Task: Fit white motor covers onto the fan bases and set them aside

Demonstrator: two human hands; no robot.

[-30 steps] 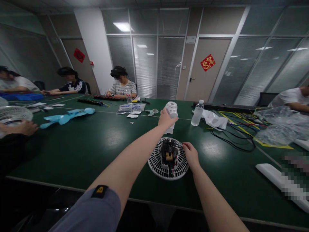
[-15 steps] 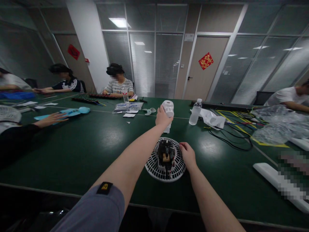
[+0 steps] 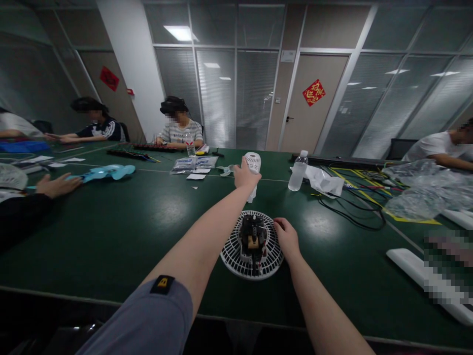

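My left hand (image 3: 247, 176) reaches forward over the table with its fingers around a white, slotted fan motor cover (image 3: 253, 159). A narrow white part extends below the hand, toward me. Closer in, a round white fan grille (image 3: 231, 259) lies flat, with a black fan motor assembly (image 3: 254, 235) standing at its middle. The assembly has a small tan block and thin wires. My right hand (image 3: 287, 237) is closed at the grille's right rim, thumb and index finger together against the edge. Its other fingers are curled and partly hidden.
A water bottle (image 3: 297, 170) stands right of the cover, near crumpled white paper (image 3: 325, 181) and black cables (image 3: 354, 219). Plastic bags (image 3: 194, 164) lie farther back. At left, another person's hand (image 3: 59, 185) touches a light-blue fan blade (image 3: 111, 172). A long white part (image 3: 424, 281) lies right.
My left hand has shifted slightly left and its fingers have spread around the cover. My right hand stays at the grille. The other person's hand has drawn left with the blue blade.
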